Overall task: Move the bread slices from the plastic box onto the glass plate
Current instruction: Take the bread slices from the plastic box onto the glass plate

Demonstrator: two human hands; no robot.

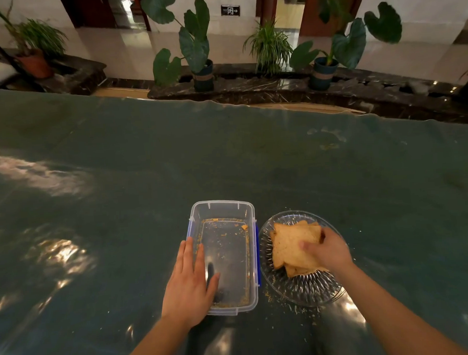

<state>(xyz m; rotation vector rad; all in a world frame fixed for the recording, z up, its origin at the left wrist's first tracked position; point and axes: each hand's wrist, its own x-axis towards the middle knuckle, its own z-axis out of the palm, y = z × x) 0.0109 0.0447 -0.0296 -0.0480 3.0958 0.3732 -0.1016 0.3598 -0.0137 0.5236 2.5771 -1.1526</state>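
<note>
The clear plastic box with blue side clips sits on the table just left of the glass plate. Only crumbs lie on the box's floor. Several bread slices are stacked on the plate. My right hand rests on the right side of the top slice, thumb on top and fingers curled around its edge. My left hand lies flat with fingers extended on the box's left rim and wall, thumb inside the box.
The dark green glossy table stretches wide around the box and plate. Crumbs are scattered by the plate's near edge. Potted plants stand on a ledge beyond the table's far edge.
</note>
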